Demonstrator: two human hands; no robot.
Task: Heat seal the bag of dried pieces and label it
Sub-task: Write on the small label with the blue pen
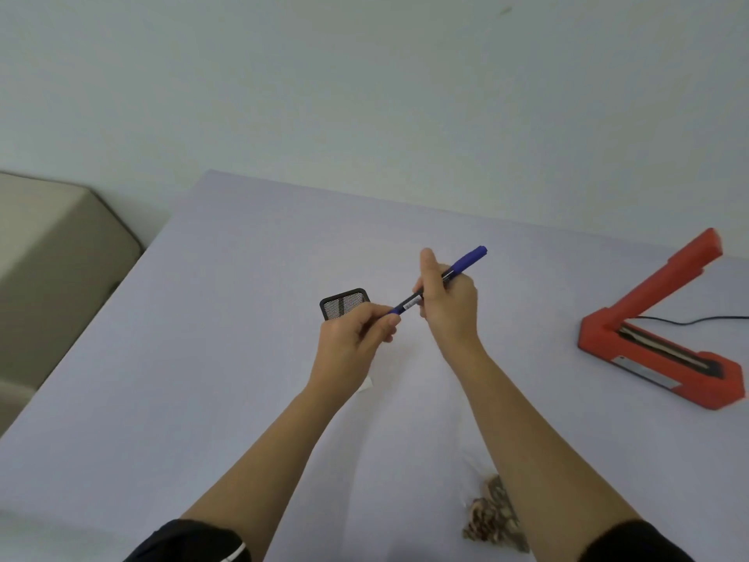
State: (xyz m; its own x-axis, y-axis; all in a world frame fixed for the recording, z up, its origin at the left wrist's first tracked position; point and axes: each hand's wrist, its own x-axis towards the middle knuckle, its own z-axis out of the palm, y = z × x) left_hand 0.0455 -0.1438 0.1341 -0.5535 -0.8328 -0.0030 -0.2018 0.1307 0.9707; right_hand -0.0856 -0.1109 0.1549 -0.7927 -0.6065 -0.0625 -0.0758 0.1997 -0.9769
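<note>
A blue marker pen (466, 262) is held in the air over the middle of the table by both hands. My right hand (448, 306) grips its barrel, the blue end pointing up and right. My left hand (356, 336) pinches the pen's lower blue end. The clear bag of brown dried pieces (492, 517) lies on the table near the front, partly hidden by my right forearm. A white corner, perhaps a label (364, 385), shows under my left wrist. The red heat sealer (656, 318) stands at the right with its arm raised.
A black mesh holder (344, 304) stands just behind my left hand. The sealer's black cord (689, 319) runs off to the right. The lavender table (202, 358) meets a pale wall at the back. A beige cushion (52, 257) sits beyond the left edge.
</note>
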